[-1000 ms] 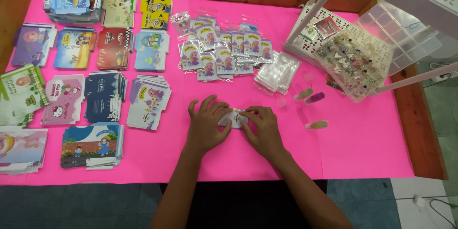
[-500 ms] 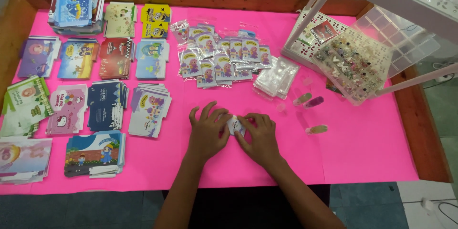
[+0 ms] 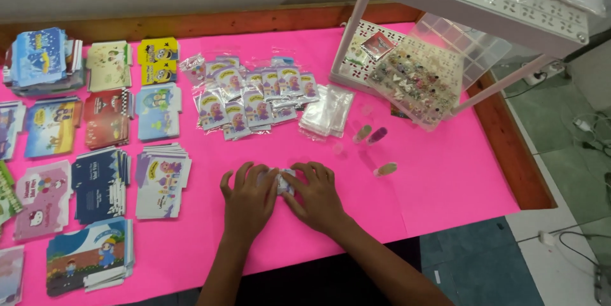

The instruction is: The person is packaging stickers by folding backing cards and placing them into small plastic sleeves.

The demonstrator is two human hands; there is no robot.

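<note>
Both hands [image 3: 283,196] pinch a small packet [image 3: 284,180] between fingertips.

Left hand [image 3: 247,199]: bare, no glove, no ring or band showing
Right hand [image 3: 316,196]: bare, no glove, fingers free of rings
Forearms: both uncovered up to the lower picture edge, no sleeve in sight
Wrists: no watch, bracelet or strap on either
</note>
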